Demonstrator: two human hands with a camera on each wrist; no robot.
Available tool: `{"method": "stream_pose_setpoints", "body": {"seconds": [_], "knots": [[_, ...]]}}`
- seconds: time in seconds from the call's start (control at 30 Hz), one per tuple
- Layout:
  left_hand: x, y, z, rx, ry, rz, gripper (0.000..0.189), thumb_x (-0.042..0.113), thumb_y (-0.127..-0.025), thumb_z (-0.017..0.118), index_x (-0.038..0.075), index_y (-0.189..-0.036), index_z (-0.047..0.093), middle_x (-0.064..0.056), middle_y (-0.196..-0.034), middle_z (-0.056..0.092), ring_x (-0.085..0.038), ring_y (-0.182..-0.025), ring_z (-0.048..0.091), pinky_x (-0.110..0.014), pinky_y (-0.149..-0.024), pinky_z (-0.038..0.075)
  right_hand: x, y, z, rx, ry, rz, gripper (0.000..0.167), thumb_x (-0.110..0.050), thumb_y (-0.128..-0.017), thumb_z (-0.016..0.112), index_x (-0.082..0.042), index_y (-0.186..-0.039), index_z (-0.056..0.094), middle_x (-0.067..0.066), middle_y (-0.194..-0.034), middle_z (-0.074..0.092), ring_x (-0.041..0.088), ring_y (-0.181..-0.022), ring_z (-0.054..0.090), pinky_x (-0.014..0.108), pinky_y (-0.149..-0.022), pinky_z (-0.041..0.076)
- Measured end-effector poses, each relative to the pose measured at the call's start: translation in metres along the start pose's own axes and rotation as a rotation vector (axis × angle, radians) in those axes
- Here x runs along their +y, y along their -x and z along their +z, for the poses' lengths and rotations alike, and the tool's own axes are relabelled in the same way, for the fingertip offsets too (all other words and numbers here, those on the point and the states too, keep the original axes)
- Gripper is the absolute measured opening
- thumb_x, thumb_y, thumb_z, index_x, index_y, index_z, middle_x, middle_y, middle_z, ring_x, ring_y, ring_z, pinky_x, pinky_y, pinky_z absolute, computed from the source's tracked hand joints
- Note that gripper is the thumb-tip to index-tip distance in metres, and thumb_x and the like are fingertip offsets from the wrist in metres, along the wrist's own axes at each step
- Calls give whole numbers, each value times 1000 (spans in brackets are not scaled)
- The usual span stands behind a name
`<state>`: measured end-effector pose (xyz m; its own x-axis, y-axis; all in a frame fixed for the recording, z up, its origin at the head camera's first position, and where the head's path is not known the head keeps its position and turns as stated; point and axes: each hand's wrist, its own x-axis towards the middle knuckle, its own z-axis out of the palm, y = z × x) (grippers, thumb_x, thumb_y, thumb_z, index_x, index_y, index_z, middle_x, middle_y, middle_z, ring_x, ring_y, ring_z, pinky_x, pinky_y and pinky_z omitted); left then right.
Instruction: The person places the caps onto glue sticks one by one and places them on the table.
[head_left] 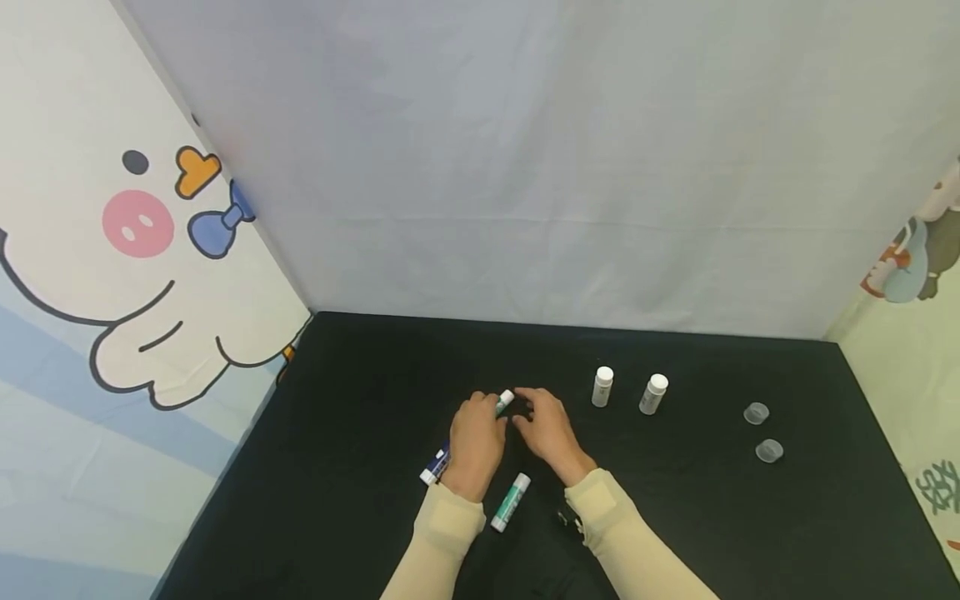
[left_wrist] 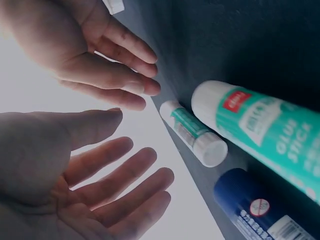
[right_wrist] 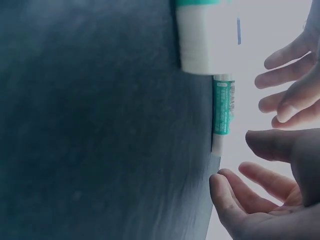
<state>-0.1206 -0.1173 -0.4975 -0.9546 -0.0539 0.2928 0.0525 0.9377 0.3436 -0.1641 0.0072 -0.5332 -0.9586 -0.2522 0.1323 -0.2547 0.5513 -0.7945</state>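
You're prob. partway w/ the sorting-out, judging by layout: the two white-capped bottles (head_left: 602, 387) (head_left: 653, 394) stand upright as a pair, and the two clear cups (head_left: 756, 412) (head_left: 769, 451) sit near each other farther R, so those look settled; the sticks don't. The far green stick (head_left: 505, 402) lies at your fingertips, btwn your L hand (head_left: 477, 437) and R hand (head_left: 551, 429), the near green stick (head_left: 511, 502) lies btwn your forearms, and the blue stick (head_left: 437, 464) lies by your L wrist, partly hidden. Both hands look empty: fingers spread, thumbs apart from them, nothing gripped; can't tell if a L fingertip touches the far stick. So what's left is prob. handling those three, no pickup yet. For room: the bench (head_left: 360, 433) shows bare dark cloth L of your L hand, plus a strip btwn the far stick and the back edge, where the pale drape (head_left: 562, 167) hangs. On the R, bottles come first, just past your R hand, then cups nearer the R edge; swing that way w/ care. Tightest spot's btwn your wrists.
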Motion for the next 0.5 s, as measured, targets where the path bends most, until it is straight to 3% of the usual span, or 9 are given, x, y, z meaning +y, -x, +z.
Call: {"method": "stream_pose_setpoints", "body": {"seconds": [0.5], "knots": [[19, 7, -1, 45, 73, 53, 26, 8, -86, 87, -2, -108, 77, -17, -98, 73, -36, -85, 72, -49, -75, 58, 6, 24, -20, 83, -19, -24, 38, 6, -88, 75, 7, -126, 70, 25, -119, 71, 40, -106, 72, 50, -90, 60]]}}
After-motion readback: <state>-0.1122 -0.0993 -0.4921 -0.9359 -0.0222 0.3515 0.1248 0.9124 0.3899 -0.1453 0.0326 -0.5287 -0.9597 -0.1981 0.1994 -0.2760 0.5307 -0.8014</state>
